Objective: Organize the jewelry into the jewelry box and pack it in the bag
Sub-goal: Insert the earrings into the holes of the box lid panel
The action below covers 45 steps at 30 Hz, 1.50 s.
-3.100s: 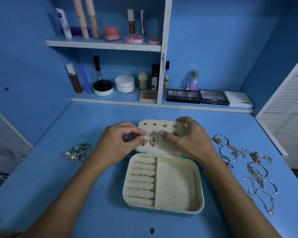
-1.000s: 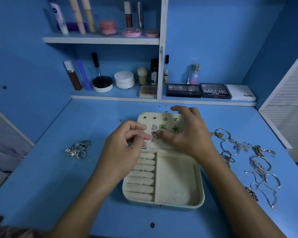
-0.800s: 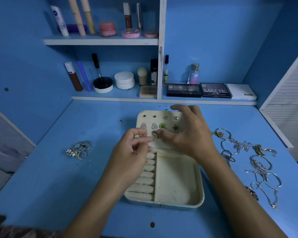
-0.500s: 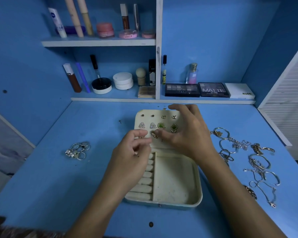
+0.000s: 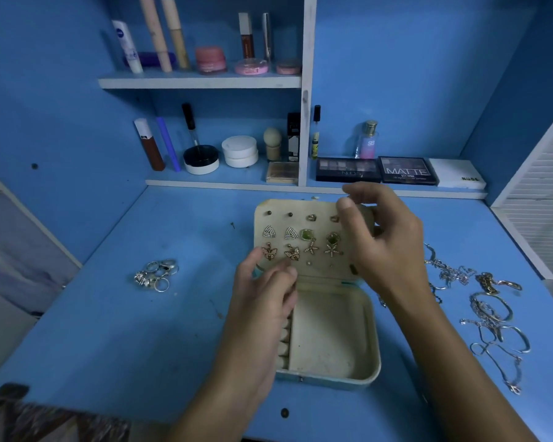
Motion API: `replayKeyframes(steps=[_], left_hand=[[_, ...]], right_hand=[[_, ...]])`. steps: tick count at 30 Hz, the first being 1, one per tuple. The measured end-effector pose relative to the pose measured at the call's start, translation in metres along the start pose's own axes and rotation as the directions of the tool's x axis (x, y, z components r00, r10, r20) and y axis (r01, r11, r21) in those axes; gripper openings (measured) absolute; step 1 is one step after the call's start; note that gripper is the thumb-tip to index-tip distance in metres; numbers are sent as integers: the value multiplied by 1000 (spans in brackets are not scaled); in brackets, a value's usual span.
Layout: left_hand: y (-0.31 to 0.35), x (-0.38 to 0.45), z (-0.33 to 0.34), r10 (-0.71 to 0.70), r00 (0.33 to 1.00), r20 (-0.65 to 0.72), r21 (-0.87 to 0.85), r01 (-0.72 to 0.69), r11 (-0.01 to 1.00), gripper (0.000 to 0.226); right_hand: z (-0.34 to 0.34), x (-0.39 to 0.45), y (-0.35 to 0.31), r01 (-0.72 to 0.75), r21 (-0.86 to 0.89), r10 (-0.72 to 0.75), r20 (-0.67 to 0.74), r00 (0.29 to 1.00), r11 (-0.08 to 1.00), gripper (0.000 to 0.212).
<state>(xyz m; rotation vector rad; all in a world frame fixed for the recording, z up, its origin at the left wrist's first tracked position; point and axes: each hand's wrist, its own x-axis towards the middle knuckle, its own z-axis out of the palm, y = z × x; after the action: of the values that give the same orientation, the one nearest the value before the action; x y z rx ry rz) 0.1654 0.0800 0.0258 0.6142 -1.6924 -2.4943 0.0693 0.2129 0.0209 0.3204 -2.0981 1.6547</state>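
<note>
Just beyond left hand point(image 5: 262, 295) fingers point(image 5: 286, 272), loosely curled, pinching nothing visible: earrings point(image 5: 292, 252) pinned on open jewelry box point(image 5: 332, 339) lid, on tabletop point(image 5: 141, 330). Above lid's right edge, right hand point(image 5: 387, 247) fingers point(image 5: 348, 207) relaxed, spread. Beside right wrist, bracelets point(image 5: 492, 311).

Left hand point(image 5: 262, 291): bare, no ring or bracelet to be seen; forearm uncovered down to the frame's lower edge.
Right hand point(image 5: 385, 247): bare, fingers unadorned; wrist and forearm likewise unsleeved.
Clothing: a patch of dark patterned fabric point(image 5: 45, 422) is seen left of the left forearm, at the bottom corner; its cut cannot be told.
</note>
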Motion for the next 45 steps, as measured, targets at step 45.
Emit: replayKeyframes(steps=[45], left_hand=[[3, -13, -8, -190, 981, -37, -507, 145, 850, 53]], right_hand=[[11, 35, 25, -59, -441, 192, 264, 945, 896, 13]])
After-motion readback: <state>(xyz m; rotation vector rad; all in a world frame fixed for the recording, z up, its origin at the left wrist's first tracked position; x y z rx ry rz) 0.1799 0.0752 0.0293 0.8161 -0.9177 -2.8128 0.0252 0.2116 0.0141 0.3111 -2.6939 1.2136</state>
